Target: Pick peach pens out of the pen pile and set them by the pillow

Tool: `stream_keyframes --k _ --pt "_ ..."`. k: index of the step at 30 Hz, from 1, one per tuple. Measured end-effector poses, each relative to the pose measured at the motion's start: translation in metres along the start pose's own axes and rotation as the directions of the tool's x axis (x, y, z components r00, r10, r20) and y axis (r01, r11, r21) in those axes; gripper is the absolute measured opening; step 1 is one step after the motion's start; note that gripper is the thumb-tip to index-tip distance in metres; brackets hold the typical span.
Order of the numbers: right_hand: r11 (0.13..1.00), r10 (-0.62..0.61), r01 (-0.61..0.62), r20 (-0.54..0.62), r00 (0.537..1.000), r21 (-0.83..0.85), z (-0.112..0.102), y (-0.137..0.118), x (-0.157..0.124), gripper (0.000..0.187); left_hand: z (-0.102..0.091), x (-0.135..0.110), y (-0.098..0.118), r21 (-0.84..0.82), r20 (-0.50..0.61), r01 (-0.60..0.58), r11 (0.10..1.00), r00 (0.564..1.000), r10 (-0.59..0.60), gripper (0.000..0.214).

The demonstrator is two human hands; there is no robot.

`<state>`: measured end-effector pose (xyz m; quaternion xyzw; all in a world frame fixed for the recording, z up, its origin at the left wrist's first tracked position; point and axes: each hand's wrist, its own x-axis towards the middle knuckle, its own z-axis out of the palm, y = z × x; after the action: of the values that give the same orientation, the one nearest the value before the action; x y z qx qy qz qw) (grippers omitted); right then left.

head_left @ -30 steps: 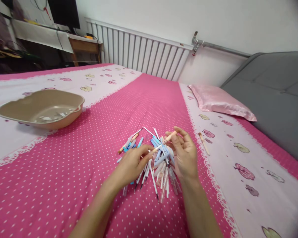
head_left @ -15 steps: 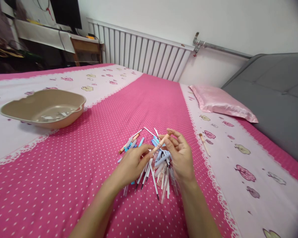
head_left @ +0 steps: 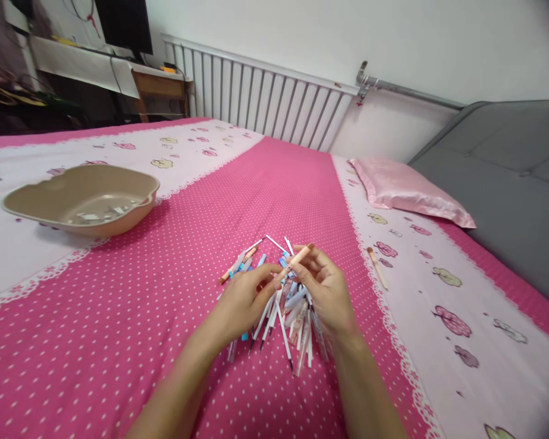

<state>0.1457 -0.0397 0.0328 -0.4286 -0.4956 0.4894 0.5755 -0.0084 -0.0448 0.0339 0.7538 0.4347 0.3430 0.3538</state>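
Between my two hands is a peach-coloured pen (head_left: 301,254) with a brown end pointing up and to the right. My left hand (head_left: 243,303) pinches its lower end. The thumb and fingers of my right hand (head_left: 324,291) close around its middle. Under and around my hands lies a loose pile of pen parts: white refills (head_left: 283,336) with dark tips, clear tubes (head_left: 304,344), and blue pen pieces (head_left: 295,297), partly hidden by my hands. Another peach pen piece (head_left: 226,278) with a brown end rests at the pile's left side.
A beige basin (head_left: 141,210) with small white pieces inside stands on the bed at left. One peach pen (head_left: 377,268) lies apart on the right. A pink pillow (head_left: 407,189) rests against the grey headboard (head_left: 503,146). A white radiator (head_left: 256,91) lines the wall.
My right hand has slid down along the pen from near its brown end toward the middle, so more of that end shows. My left hand stays about where it was.
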Motion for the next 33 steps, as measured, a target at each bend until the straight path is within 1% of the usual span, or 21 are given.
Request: stream_keyframes --k 6,11,14,18,22,24,26,29,31,33 --pt "0.999 0.004 -0.004 0.013 1.0 -0.035 -0.0001 -0.003 -0.0009 0.033 0.0003 0.0003 -0.0015 0.01 0.005 -0.004 1.0 1.0 0.004 0.03" --pt "1.0 0.02 -0.019 0.047 0.999 -0.019 -0.0012 -0.0009 -0.0005 0.035 0.0006 0.0008 -0.0014 0.012 -0.005 -0.015 1.0 1.0 0.016 0.03" --pt "0.999 0.033 -0.033 0.037 0.999 -0.008 -0.0006 0.0002 0.0 0.034 0.0008 0.0009 -0.0021 0.012 -0.007 -0.019 1.0 1.0 0.019 0.029" --pt "1.0 0.03 -0.03 0.024 0.999 -0.008 0.0009 0.0002 0.0002 0.026 0.0009 0.0005 -0.0027 0.013 -0.009 -0.01 1.0 1.0 0.01 0.028" --pt "1.0 -0.026 0.027 0.04 0.999 -0.015 0.0013 0.0005 0.0006 0.014 0.001 -0.0002 0.0002 0.022 -0.001 0.002 1.0 1.0 -0.002 0.028" --pt "0.999 -0.045 0.046 0.045 0.998 -0.028 0.0007 0.0013 0.0009 0.013 0.0018 -0.0003 0.0017 0.021 0.0 0.001 1.0 1.0 -0.001 0.028" --pt "0.998 -0.05 0.051 0.043 0.998 -0.034 0.0 0.0018 0.0009 0.014 0.0032 -0.0001 0.0023 -0.011 -0.01 -0.001 1.0 1.0 0.001 0.029" --pt "1.0 -0.022 0.023 0.045 0.999 -0.007 -0.0006 0.0001 -0.0004 0.017 0.0052 0.0009 0.0015 -0.141 -0.03 0.011 0.99 0.999 -0.015 0.03" --pt "0.999 0.013 -0.017 0.079 0.997 0.051 0.0 -0.0028 -0.002 0.027 0.0055 0.0016 0.0005 -0.222 -0.039 0.018 0.975 0.999 -0.028 0.027" --pt "0.991 0.045 -0.062 0.137 0.99 0.12 0.0009 -0.0059 -0.0036 0.037 0.0048 0.0019 -0.0003 -0.248 -0.049 0.021 0.969 0.998 -0.035 0.024"
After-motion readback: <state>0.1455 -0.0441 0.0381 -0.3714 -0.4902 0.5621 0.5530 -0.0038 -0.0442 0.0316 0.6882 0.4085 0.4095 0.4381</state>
